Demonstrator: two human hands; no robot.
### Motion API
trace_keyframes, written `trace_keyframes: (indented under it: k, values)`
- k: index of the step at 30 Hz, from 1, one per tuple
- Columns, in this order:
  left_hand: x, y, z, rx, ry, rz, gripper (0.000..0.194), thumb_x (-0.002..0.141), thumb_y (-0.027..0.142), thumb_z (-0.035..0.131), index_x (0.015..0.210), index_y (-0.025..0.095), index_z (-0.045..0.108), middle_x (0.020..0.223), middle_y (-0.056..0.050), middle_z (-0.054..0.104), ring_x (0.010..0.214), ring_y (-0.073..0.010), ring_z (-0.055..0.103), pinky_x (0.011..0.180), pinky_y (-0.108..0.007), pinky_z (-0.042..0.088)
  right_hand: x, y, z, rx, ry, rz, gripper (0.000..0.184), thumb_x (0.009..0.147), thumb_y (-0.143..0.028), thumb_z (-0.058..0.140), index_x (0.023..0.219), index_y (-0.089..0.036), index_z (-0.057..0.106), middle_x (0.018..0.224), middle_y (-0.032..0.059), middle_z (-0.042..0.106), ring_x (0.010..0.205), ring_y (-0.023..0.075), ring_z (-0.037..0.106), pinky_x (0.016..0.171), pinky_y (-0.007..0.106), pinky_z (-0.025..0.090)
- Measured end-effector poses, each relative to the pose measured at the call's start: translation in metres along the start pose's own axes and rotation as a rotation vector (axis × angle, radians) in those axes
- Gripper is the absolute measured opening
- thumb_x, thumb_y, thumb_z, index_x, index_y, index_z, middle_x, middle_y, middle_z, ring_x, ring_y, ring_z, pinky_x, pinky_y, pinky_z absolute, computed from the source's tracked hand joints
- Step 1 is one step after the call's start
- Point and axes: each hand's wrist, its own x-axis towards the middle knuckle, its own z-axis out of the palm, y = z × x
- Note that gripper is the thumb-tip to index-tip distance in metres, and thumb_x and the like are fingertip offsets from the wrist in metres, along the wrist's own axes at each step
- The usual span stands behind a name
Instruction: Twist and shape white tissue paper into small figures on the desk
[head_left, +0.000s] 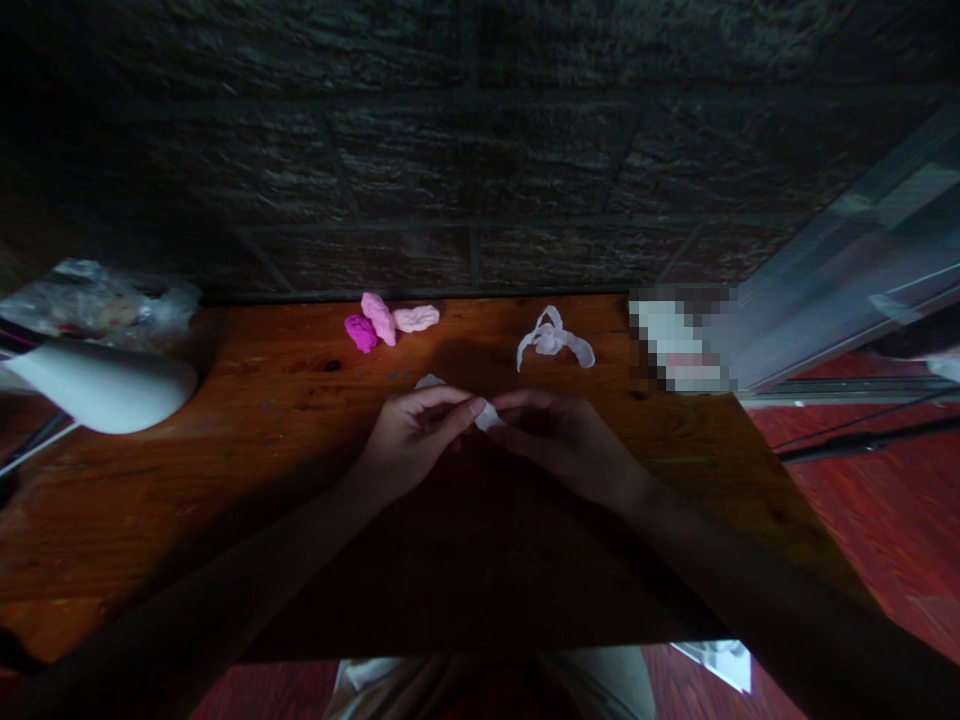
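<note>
A small soft white piece [487,417] is pinched between my fingertips above the wooden table; I cannot tell whether it is clay or paper. My left hand [405,440] is closed on its left side, thumb on top. My right hand [581,445] closes on it from the right, fingers partly in shadow. Behind my left hand another white scrap [429,381] shows, partly hidden. Farther back lie a magenta lump [361,333], a pink lump [379,318] and a pale pink lump [418,319], touching one another. Thin curled white strips [551,338] lie behind my right hand.
The wooden table [285,500] ends at a dark tiled wall [405,260]. At left are a white cone-shaped object [112,390] and a crumpled clear plastic bag [112,300]. A blurred white packet [679,345] lies at right, beside a sliding frame [840,270].
</note>
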Motion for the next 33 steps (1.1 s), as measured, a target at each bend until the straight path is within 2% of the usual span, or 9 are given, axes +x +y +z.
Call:
trace_keyframes:
  k: [8, 11, 14, 17, 23, 29, 33]
  values:
    - [0.003, -0.005, -0.001, -0.053, 0.028, 0.008, 0.016, 0.079, 0.029, 0.077, 0.089, 0.017, 0.079, 0.075, -0.001, 0.073, 0.054, -0.0080, 0.057, 0.051, -0.019, 0.049, 0.000, -0.001, 0.001, 0.040, 0.032, 0.016, 0.025, 0.077, -0.027, 0.081, 0.100, -0.021, 0.076, 0.096, 0.0014, 0.078, 0.086, 0.0149, 0.071, 0.084, 0.031, 0.055]
    - [0.002, -0.007, 0.000, -0.018, 0.055, 0.050, 0.014, 0.080, 0.027, 0.077, 0.089, 0.017, 0.079, 0.073, -0.001, 0.074, 0.053, -0.0083, 0.058, 0.051, -0.019, 0.049, 0.000, -0.001, 0.001, 0.082, 0.066, 0.056, 0.029, 0.074, -0.027, 0.084, 0.100, -0.020, 0.075, 0.084, -0.0009, 0.077, 0.076, 0.0126, 0.070, 0.077, 0.028, 0.055]
    - [-0.003, -0.008, 0.003, 0.036, 0.098, 0.130, 0.011, 0.081, 0.025, 0.078, 0.090, 0.019, 0.080, 0.083, -0.002, 0.079, 0.066, -0.0127, 0.069, 0.064, -0.024, 0.058, 0.002, -0.001, 0.000, 0.157, 0.124, 0.104, 0.037, 0.067, -0.028, 0.089, 0.100, -0.019, 0.074, 0.076, -0.0027, 0.075, 0.068, 0.0112, 0.068, 0.070, 0.026, 0.055]
    - [-0.007, -0.007, 0.006, 0.127, 0.111, 0.180, 0.010, 0.082, 0.022, 0.076, 0.092, 0.022, 0.080, 0.095, -0.003, 0.082, 0.083, -0.0172, 0.076, 0.081, -0.029, 0.062, 0.002, -0.002, 0.001, 0.229, 0.136, 0.134, 0.042, 0.061, -0.026, 0.093, 0.099, -0.019, 0.074, 0.077, -0.0016, 0.077, 0.070, 0.0118, 0.070, 0.072, 0.027, 0.057]
    - [-0.005, -0.011, 0.005, 0.169, 0.154, 0.181, 0.013, 0.084, 0.025, 0.076, 0.096, 0.021, 0.080, 0.090, -0.003, 0.082, 0.075, -0.0162, 0.076, 0.071, -0.026, 0.062, 0.002, 0.001, 0.001, 0.234, 0.132, 0.137, 0.038, 0.065, -0.029, 0.091, 0.098, -0.019, 0.074, 0.082, 0.0002, 0.078, 0.071, 0.0122, 0.071, 0.072, 0.028, 0.060]
    - [-0.006, -0.008, 0.006, 0.338, 0.000, 0.460, 0.016, 0.089, 0.017, 0.070, 0.102, 0.019, 0.079, 0.113, -0.010, 0.079, 0.101, -0.0210, 0.076, 0.089, -0.033, 0.061, 0.002, 0.002, -0.002, 0.237, 0.148, 0.101, 0.037, 0.069, -0.032, 0.090, 0.098, -0.019, 0.073, 0.086, 0.0008, 0.078, 0.079, 0.0152, 0.074, 0.083, 0.034, 0.062]
    - [-0.007, -0.006, 0.005, 0.364, -0.035, 0.484, 0.018, 0.092, 0.016, 0.065, 0.104, 0.017, 0.079, 0.117, -0.012, 0.078, 0.106, -0.0213, 0.074, 0.093, -0.033, 0.060, 0.001, 0.002, -0.001, 0.267, 0.151, 0.088, 0.038, 0.072, -0.034, 0.087, 0.104, -0.020, 0.072, 0.092, 0.0019, 0.078, 0.087, 0.0161, 0.075, 0.089, 0.035, 0.061]
